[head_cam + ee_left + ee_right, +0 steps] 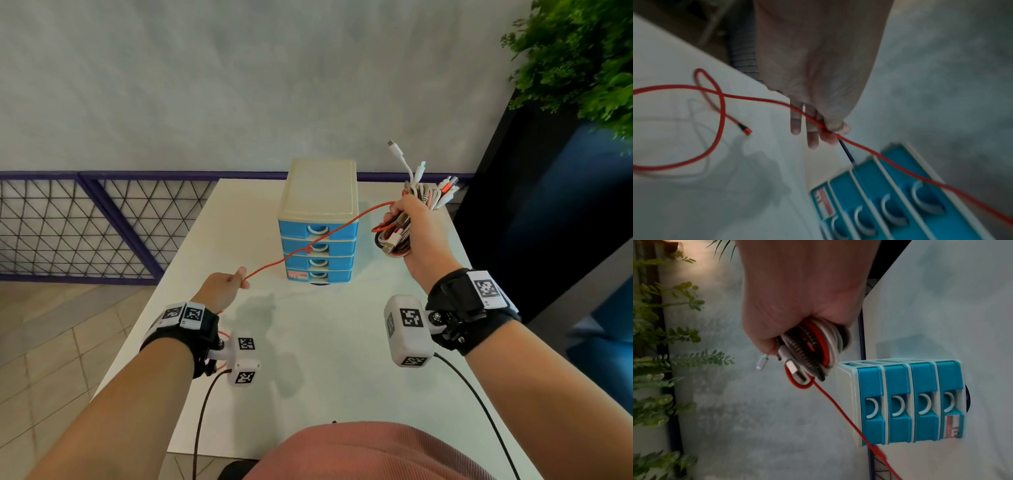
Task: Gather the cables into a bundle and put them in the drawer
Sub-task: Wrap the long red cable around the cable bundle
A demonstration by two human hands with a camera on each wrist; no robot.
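My right hand (412,222) grips a cable bundle (397,236) of white, red and braided cables, raised to the right of the drawer unit (318,219); the same bundle (812,350) fills the right hand (797,305) in the right wrist view. A red cable (308,248) runs taut from the bundle across the drawer fronts to my left hand (226,286), which pinches it. In the left wrist view the red cable (859,146) passes between thumb and fingers (812,134), and its loose end loops over the table to a red plug (745,129). All drawers (910,402) look pushed in.
The drawer unit stands near the far middle of a white table (342,342). A purple wire fence (85,222) lies to the left. A dark planter with green foliage (582,61) rises close to my right hand. Tiled floor shows at the left.
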